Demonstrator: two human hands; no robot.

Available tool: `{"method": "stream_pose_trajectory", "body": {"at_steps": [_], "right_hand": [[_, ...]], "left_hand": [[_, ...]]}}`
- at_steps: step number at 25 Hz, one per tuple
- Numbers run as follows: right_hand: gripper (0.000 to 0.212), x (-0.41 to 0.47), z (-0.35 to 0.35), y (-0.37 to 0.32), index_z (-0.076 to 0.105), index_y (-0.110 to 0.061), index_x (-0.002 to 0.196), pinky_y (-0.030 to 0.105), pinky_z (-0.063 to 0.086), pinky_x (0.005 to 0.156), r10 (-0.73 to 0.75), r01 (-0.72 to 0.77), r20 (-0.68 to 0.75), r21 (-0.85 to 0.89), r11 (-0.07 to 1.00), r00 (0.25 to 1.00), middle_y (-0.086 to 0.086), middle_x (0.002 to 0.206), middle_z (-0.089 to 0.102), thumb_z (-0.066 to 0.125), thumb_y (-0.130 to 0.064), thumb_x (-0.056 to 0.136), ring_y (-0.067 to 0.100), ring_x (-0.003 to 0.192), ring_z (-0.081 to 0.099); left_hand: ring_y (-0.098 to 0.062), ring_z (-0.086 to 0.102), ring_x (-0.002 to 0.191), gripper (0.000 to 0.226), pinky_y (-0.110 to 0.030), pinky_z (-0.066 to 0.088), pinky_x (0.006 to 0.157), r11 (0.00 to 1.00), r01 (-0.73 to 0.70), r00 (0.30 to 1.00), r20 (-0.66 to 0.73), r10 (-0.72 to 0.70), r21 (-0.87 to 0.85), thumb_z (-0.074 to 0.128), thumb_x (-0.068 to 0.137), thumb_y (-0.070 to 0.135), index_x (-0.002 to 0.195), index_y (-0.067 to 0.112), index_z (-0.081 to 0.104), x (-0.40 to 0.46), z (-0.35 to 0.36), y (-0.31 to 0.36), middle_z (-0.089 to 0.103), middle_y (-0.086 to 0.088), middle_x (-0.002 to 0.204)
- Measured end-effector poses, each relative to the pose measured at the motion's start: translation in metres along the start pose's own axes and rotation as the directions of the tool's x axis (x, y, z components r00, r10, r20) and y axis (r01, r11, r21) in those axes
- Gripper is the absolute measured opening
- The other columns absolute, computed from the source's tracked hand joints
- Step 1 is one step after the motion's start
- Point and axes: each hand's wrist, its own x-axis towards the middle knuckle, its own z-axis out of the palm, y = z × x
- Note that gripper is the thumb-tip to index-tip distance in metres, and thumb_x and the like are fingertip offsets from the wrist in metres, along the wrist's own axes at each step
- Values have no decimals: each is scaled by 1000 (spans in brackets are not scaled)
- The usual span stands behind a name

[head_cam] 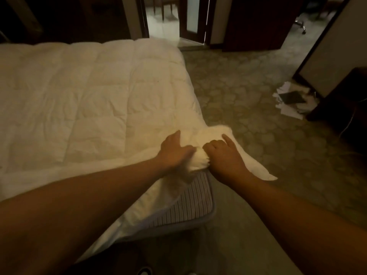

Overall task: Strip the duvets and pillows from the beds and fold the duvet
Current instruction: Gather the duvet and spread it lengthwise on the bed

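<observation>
Duvet (83,100): white, quilted in soft squares, creased; spread flat over the bed, near right corner bunched.
Left hand (174,151): grip closed on the bunched duvet corner.
Mattress (190,205): striped ticking, rounded corner bared under the lifted fabric.
Right hand (224,155): grip closed on the same corner, touching the left; forefinger extended.
Floor (258,120): patterned carpet.
Papers (292,102): loose pile, far right.
Room: dim; open doorway (162,18) beyond.
</observation>
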Motion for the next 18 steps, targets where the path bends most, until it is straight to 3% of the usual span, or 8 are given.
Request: {"method": "stream_pose_trajectory", "body": {"at_steps": [2, 4, 6, 8, 11, 13, 15, 18], "right_hand": [[22, 16, -27, -4, 53, -18, 109, 40, 45, 93, 47, -58, 112, 100, 993, 993, 5, 108, 62, 56, -29, 90, 27, 100, 60], [34, 24, -49, -1, 48, -21, 123, 37, 48, 90, 36, -49, 239, 48, 998, 970, 6, 119, 59, 53, -36, 93, 28, 107, 59], [47, 27, -63, 10, 43, -26, 135, 36, 44, 93, 20, -24, 371, 8, 1000, 929, 7, 131, 55, 52, -44, 92, 29, 116, 55], [52, 32, -69, 26, 46, -29, 133, 38, 46, 94, 22, -36, 464, 23, 999, 886, 8, 131, 55, 52, -53, 88, 29, 114, 56], [61, 52, -71, 45, 49, -32, 122, 38, 51, 87, 18, -4, 543, -27, 1000, 840, 3, 119, 61, 55, -70, 75, 25, 103, 60], [56, 73, -69, 52, 48, -35, 118, 37, 50, 84, 12, 9, 564, -34, 999, 825, 0, 114, 62, 55, -71, 75, 23, 99, 60], [37, 102, -66, 57, 48, -35, 115, 38, 50, 86, -17, 40, 533, -31, 999, 846, 2, 116, 62, 51, -59, 86, 24, 100, 60], [26, 156, -62, 67, 55, -34, 116, 39, 42, 94, -57, 133, 395, -168, 977, 917, 4, 122, 56, 45, -43, 94, 25, 112, 54]], "left_hand": [[-23, 6, 149, 100, -39, 9, 121, 980, -157, 983, 114, 143, 121, 52, 83, 71, 156, 21, 5, -26, 9, -8, 4, -4, 164], [-23, -5, 150, 124, -45, 4, 122, 926, -247, 961, 194, 196, 285, 55, 68, 84, 154, 25, -12, -41, 17, -23, -10, 0, 164], [-26, -5, 150, 128, -50, 6, 121, 866, -163, 984, 145, 105, 473, 67, 65, 73, 152, 31, -17, -37, 19, -40, -10, 3, 163], [-27, 19, 146, 105, -47, 22, 117, 839, -32, 993, 112, -35, 544, 67, 75, 57, 153, 34, 2, -27, 10, -49, 17, 2, 160], [-22, 52, 123, 43, -33, 43, 98, 843, -84, 971, 233, -50, 532, 60, 87, 35, 128, 26, 54, -5, -20, -45, 57, -2, 131], [-26, 54, 121, 30, -29, 40, 97, 851, -129, 974, 228, 11, 509, 53, 92, 21, 119, 15, 63, 14, -40, -34, 61, -9, 128], [-27, 53, 121, 30, -27, 39, 97, 900, -87, 987, 159, 20, 428, 48, 94, 17, 119, 12, 64, 40, -60, -26, 60, -11, 130], [-24, 54, 119, 30, -29, 40, 96, 951, -69, 984, 177, 15, 301, 50, 96, 33, 119, 17, 61, 83, -81, -29, 59, -6, 131]]}}
